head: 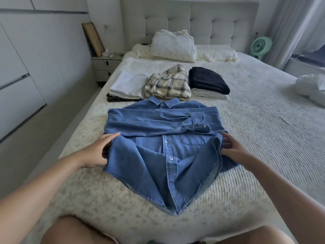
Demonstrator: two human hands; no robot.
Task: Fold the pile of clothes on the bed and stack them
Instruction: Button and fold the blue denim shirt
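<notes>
Both forearms reaching forward over the bed (255, 138). Left hand (98, 152) at the shirt (163, 147)'s left edge, fingers pinching the fabric with thumb on top. Right hand (232, 147) at the right edge, fingers curled round a raised fold. Shirt front-up, sleeves crossed over chest, hem lifted. Beyond, three folded stacks: white (128, 85), plaid (168, 83), navy (207, 80).
</notes>
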